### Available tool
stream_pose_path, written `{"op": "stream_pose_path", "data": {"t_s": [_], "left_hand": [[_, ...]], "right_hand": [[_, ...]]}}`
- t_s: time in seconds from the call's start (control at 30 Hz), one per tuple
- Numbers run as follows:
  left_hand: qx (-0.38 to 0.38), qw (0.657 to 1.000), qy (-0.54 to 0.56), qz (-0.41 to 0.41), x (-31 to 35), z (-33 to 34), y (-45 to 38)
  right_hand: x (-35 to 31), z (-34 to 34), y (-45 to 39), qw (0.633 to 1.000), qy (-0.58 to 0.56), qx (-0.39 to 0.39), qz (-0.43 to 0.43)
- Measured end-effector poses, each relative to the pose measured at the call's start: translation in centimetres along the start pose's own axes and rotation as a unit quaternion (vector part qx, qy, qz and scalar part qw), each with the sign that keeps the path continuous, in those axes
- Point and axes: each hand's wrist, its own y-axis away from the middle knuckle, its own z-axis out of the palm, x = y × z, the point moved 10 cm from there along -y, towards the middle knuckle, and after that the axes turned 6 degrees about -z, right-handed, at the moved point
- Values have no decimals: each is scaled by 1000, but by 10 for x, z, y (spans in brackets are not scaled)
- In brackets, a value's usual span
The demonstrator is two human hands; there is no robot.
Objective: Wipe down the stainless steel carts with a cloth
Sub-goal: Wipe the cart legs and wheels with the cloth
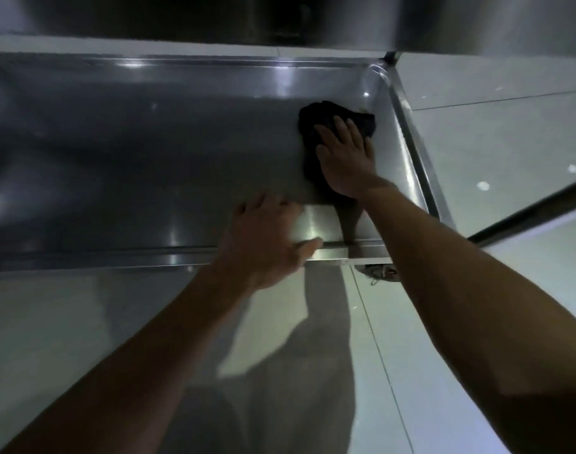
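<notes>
Stainless steel cart (391, 132): one, seen from above; shallow tray shelf with raised rim, wide, reflective, dim-lit. Second steel body above the far rim, kind not determinable.

Cloth (316, 119): one, dark, bunched, lying on the shelf floor near the far right corner, just beside the right wall; touching the wall or not, cannot tell.

Hands: two, both bare.
- Right hand (345, 158): flat on top of the cloth, fingers straight and slightly spread, pressing down; grip spread, no pinch. Cloth showing beyond the fingertips and along the left side of the palm.
- Left hand (267, 237): on the near rim of the cart, well left of the cloth; thumb along the rim's top, other fingers reaching over onto the shelf; blurred, so curled round the rim or simply resting, cannot tell.

Edges and room: right wall and far rim close to the cloth. Long bare stretch of shelf leftward. Pale tiled floor (509, 126) near and right of the cart.
</notes>
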Motion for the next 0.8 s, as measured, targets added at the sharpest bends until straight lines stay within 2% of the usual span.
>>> {"op": "stream_pose_path", "data": {"t_s": [0.1,0.2,0.33,0.43,0.67,0.8], "left_hand": [[-22,999,-8,44,42,19,-3],[17,999,-27,45,47,19,-5],[38,998,-19,53,53,15,-6],[21,999,-12,43,53,15,-7],[6,1000,-7,25,58,18,-3],[22,999,-13,28,60,18,0]], "right_hand": [[70,-27,10,998,15,16,54],[96,-37,19,998,12,17,67],[96,-41,32,997,-7,16,74],[98,-43,50,996,-6,-1,91],[91,-39,119,992,-5,6,125],[80,-40,161,993,3,10,120]]}}
